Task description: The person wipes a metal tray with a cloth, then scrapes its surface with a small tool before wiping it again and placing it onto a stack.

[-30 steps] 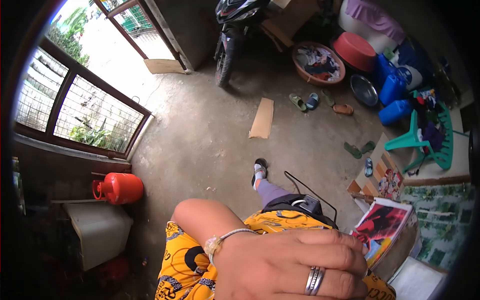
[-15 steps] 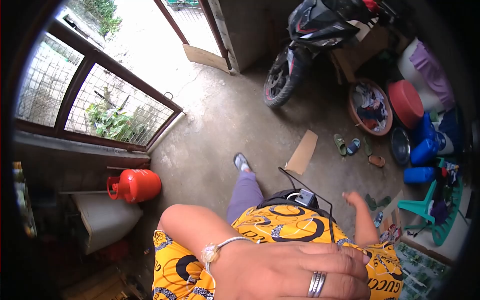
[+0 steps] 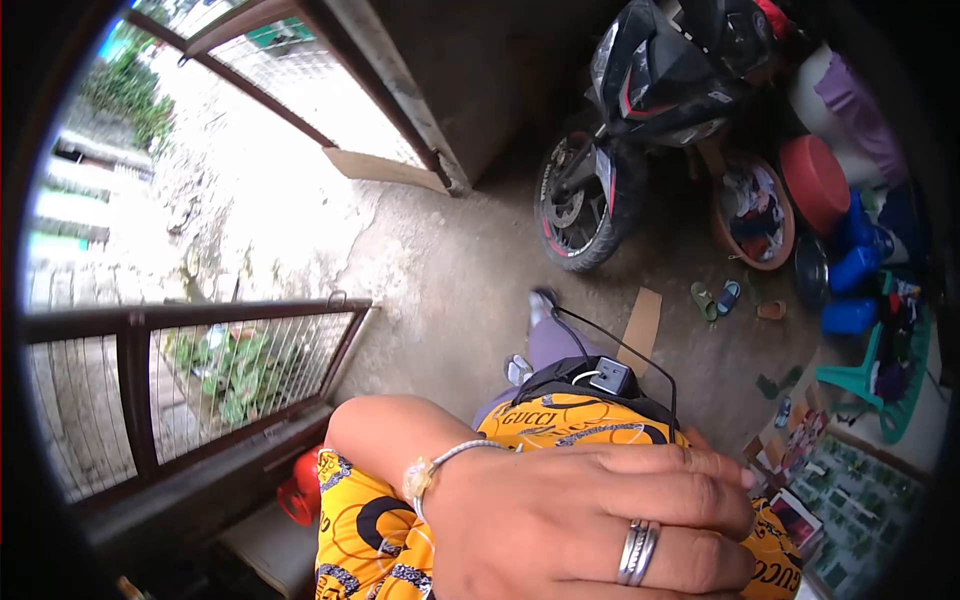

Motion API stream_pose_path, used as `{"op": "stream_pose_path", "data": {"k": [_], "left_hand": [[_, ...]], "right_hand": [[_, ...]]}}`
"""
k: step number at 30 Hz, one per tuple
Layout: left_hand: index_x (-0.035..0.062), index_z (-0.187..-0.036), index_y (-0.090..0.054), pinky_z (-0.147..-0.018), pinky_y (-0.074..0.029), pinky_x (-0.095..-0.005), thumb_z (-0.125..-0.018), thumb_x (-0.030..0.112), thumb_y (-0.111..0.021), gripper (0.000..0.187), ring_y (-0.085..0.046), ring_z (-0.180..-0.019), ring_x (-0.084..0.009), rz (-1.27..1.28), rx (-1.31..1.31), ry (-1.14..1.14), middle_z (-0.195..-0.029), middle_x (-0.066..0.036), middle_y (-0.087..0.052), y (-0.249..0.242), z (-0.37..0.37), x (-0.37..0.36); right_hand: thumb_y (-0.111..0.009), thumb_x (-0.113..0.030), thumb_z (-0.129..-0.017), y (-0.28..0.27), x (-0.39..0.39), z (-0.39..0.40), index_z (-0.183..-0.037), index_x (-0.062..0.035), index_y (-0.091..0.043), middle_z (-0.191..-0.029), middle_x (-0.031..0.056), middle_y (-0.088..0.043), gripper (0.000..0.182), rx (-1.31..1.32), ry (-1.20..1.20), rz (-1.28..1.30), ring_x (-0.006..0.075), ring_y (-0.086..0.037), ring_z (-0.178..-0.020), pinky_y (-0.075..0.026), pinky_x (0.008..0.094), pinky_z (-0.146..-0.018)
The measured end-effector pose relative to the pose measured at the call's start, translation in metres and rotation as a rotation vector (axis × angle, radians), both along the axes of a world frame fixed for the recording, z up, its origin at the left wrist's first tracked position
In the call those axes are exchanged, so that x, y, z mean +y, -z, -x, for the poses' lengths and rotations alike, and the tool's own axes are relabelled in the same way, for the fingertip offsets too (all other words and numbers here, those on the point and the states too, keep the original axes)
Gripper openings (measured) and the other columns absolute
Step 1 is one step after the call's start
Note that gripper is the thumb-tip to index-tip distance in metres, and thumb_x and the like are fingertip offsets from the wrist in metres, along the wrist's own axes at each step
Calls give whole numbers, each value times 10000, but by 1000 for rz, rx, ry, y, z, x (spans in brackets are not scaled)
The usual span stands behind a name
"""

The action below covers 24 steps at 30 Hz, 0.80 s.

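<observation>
My left hand (image 3: 600, 520) lies across my chest close to the camera, its back up, fingers together and curled down at the tips. Whatever is under the fingers and palm is hidden. Silver rings (image 3: 638, 552) sit on one finger, and a corded bracelet (image 3: 418, 480) circles the wrist. Below the hand is my yellow patterned shirt (image 3: 375, 520). Only a sliver of skin from my right hand (image 3: 697, 440) shows past the left fingers; its own fingers are hidden. At my waist is a black pouch with a small grey device (image 3: 610, 375) and a black cable (image 3: 672, 390).
A motorcycle (image 3: 640, 130) stands ahead. A metal mesh gate (image 3: 240, 315) opens outdoors on the left, with a red gas cylinder (image 3: 298, 490) below it. To the right are a laundry basin (image 3: 785, 245), a red tub (image 3: 815, 175), slippers (image 3: 728, 295), cardboard (image 3: 640, 325) and a green chair (image 3: 850, 380).
My view has turned left and moved forward; the motorcycle looks nearer and my feet have stepped. The right arm has swung back, mostly behind my left hand, which keeps its place.
</observation>
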<state>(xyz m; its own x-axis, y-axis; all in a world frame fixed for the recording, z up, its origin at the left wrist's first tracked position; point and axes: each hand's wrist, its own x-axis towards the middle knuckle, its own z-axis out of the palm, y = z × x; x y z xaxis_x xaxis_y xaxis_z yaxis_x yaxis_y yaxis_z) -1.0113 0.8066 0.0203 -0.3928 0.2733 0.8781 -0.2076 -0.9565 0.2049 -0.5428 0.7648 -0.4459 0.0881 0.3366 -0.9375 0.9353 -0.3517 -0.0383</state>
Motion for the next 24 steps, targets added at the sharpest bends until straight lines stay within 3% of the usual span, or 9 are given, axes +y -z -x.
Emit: {"op": "stream_pose_path", "data": {"k": [5, 15, 17, 20, 23, 24], "left_hand": [[-111, -855, -637, -731, -510, -455, -956, 373, -312, 592, -603, -751, -354, 124, 89, 84, -837, -230, -612, 22, 79, 98], [-100, -841, -633, -745, -502, -483, -955, 360, -317, 570, -605, -784, -362, 212, 77, 168, -848, -226, -606, 38, 199, 288], [-109, -871, -602, -790, -473, -512, -953, 364, -295, 570, -581, -843, -396, 240, 230, 300, -896, -243, -578, 41, 237, 318], [-132, -938, -534, -876, -414, -575, -946, 384, -262, 583, -528, -967, -469, 292, 446, 548, -998, -281, -515, 51, 290, 363], [-123, -922, -540, -879, -408, -578, -945, 385, -274, 574, -536, -948, -455, 346, 379, 606, -973, -269, -529, 62, 313, 403], [-119, -942, -546, -880, -410, -563, -947, 383, -273, 572, -541, -940, -444, 361, 374, 648, -977, -261, -538, 65, 322, 417]], "right_hand": [[-597, -304, -845, 21, 55, 61, -946, 24, -651, -880, 164, -653, 347, 34, 83, -24, 255, -625, -718, -503, 357, -666], [-602, -255, -853, 17, 237, 205, -947, 25, -646, -814, 136, -637, 299, 211, 152, -154, 211, -584, -660, -489, 335, -614], [-605, -234, -851, 6, 265, 237, -947, 23, -646, -800, 127, -632, 277, 168, 343, -116, 202, -573, -654, -483, 327, -607], [-622, -182, -821, 17, 263, 247, -959, 6, -652, -768, 115, -626, 235, 73, 321, -92, 208, -605, -705, -496, 330, -616], [-645, -129, -779, 61, 239, 225, -974, -16, -655, -776, 117, -626, 225, 311, -970, -361, 216, -632, -759, -519, 339, -636], [-650, -120, -772, 60, 232, 231, -976, -22, -656, -790, 121, -627, 226, 326, -776, -352, 218, -636, -768, -524, 342, -640]]}}
